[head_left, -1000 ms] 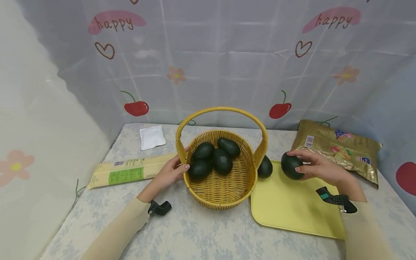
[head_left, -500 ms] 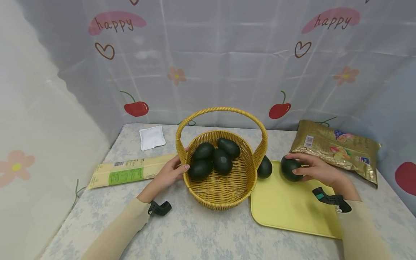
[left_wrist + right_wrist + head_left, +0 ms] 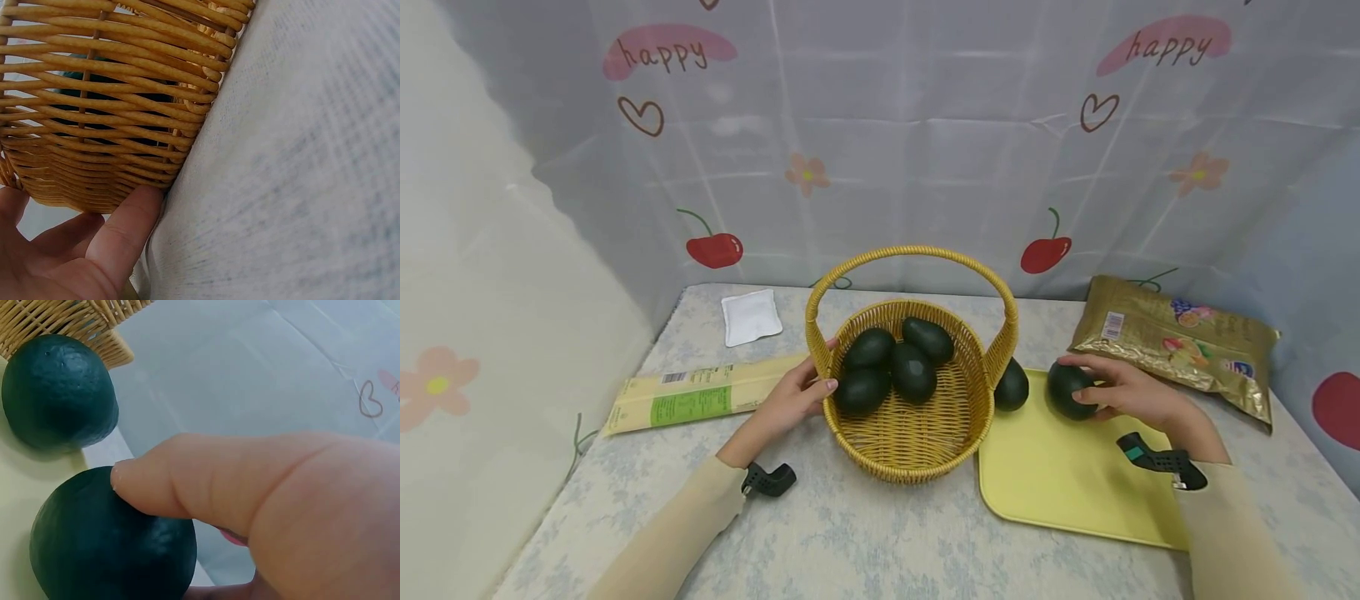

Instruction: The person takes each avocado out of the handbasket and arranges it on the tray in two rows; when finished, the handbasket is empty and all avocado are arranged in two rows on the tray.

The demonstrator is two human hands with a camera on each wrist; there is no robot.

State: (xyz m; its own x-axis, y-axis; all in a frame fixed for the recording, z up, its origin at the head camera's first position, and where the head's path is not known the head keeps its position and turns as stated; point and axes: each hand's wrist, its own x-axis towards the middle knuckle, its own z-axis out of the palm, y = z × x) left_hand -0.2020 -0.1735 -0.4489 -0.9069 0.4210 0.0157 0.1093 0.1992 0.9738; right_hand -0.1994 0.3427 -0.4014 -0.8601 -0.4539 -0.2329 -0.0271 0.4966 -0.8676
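A yellow wicker basket (image 3: 910, 475) with a tall handle stands mid-table in the head view, several dark green avocados (image 3: 913, 373) inside it. My left hand (image 3: 792, 398) rests its spread fingers and thumb against the basket's left outer side; the left wrist view shows the thumb (image 3: 128, 234) touching the weave low down. My right hand (image 3: 1131, 393) pinches another avocado (image 3: 1067, 390) at the upper part of the yellow tray (image 3: 1075, 475), thumb on its near side. One more avocado (image 3: 59, 394) lies between that one and the basket, partly hidden by the basket in the head view.
Behind the right hand lies a gold food bag (image 3: 1180, 337). A cream and green packet (image 3: 700, 397) reaches toward the left hand, and a small white square pouch (image 3: 752, 317) lies farther back. A printed curtain (image 3: 917, 150) closes off the table's far side.
The right hand has shifted slightly left and down with the avocado it grips. The left hand and the basket have stayed in place.
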